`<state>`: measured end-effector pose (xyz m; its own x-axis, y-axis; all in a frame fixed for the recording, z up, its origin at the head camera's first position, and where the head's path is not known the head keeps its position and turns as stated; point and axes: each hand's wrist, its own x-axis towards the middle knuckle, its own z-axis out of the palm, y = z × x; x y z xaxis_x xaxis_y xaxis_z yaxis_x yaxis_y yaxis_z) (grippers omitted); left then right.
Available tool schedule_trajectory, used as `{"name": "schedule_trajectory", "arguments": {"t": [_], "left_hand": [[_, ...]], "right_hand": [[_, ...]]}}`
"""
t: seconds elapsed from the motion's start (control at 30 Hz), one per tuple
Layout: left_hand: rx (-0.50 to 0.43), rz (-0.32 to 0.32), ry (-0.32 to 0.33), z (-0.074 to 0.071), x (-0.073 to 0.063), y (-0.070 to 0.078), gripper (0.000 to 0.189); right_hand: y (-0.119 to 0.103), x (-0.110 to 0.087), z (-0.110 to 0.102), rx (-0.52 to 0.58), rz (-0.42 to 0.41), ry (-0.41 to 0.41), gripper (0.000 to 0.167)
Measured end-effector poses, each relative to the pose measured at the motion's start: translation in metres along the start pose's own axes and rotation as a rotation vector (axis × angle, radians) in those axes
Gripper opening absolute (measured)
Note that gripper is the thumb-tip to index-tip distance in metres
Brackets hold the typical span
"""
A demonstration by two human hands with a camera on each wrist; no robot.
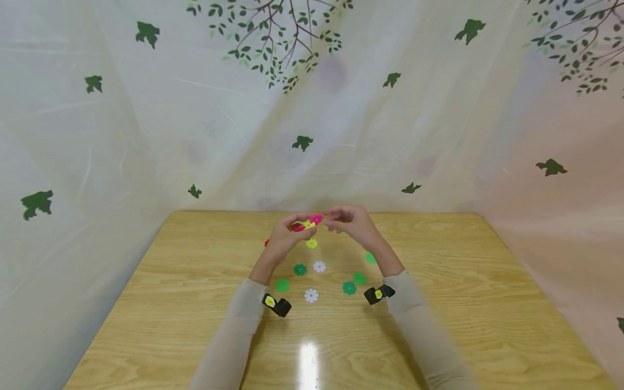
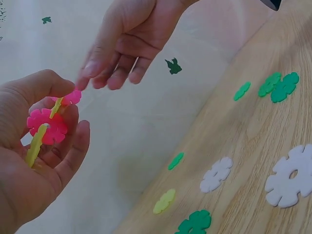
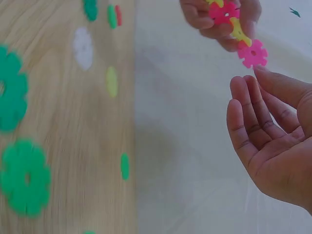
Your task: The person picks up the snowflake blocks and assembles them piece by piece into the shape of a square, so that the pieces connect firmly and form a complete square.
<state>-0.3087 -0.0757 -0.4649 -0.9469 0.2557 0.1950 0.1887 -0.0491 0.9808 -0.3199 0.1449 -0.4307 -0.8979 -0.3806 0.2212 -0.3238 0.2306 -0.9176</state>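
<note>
My left hand (image 1: 283,238) holds a short chain of interlocked plastic flower discs above the far part of the table. Pink and yellow pieces alternate in it: a yellow disc (image 2: 35,148) near the palm, a deep pink disc (image 2: 54,130), another yellow disc (image 3: 239,31) and a pink disc (image 3: 253,53) at the free end. Close to that end is my right hand (image 1: 358,225), its fingers loosely bent and nothing gripped between them. The right thumb tip is at the edge of the end disc; whether it touches, I cannot tell.
Loose discs lie on the wooden table (image 1: 195,325) below the hands: white discs (image 1: 311,295), several green discs (image 1: 349,287), a yellow disc (image 1: 312,244) and a red disc (image 1: 266,243) partly behind the left hand. A pale printed curtain (image 1: 244,162) hangs behind the table.
</note>
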Motion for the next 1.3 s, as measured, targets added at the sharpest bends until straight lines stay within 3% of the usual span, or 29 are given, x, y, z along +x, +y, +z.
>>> {"name": "schedule_trajectory", "arguments": {"t": [0.13,0.3,0.47,0.57,0.9,1.0,1.3], "left_hand": [[0.01,0.018,0.033,-0.001,-0.002,-0.001,0.038],[0.034,0.035,0.063,-0.002,-0.001,-0.001,0.037],[0.026,0.041,0.074,-0.002,0.002,0.0,0.039],[0.03,0.043,0.071,-0.003,0.002,-0.001,0.04],[0.046,0.024,0.059,-0.003,0.001,-0.005,0.04],[0.05,0.028,0.062,-0.003,0.001,-0.006,0.04],[0.047,0.047,0.057,-0.003,0.0,-0.008,0.039]], "right_hand": [[0.006,-0.007,-0.007,-0.093,-0.006,-0.088,0.028],[0.017,-0.018,-0.013,-0.234,-0.019,-0.271,0.027],[0.032,-0.032,-0.018,-0.31,-0.02,-0.468,0.026],[0.037,-0.039,-0.018,-0.338,0.017,-0.534,0.028],[0.039,-0.054,-0.019,-0.388,0.036,-0.634,0.033],[0.041,-0.056,-0.021,-0.409,0.05,-0.639,0.033],[0.052,-0.059,-0.021,-0.419,-0.018,-0.627,0.027]]}}
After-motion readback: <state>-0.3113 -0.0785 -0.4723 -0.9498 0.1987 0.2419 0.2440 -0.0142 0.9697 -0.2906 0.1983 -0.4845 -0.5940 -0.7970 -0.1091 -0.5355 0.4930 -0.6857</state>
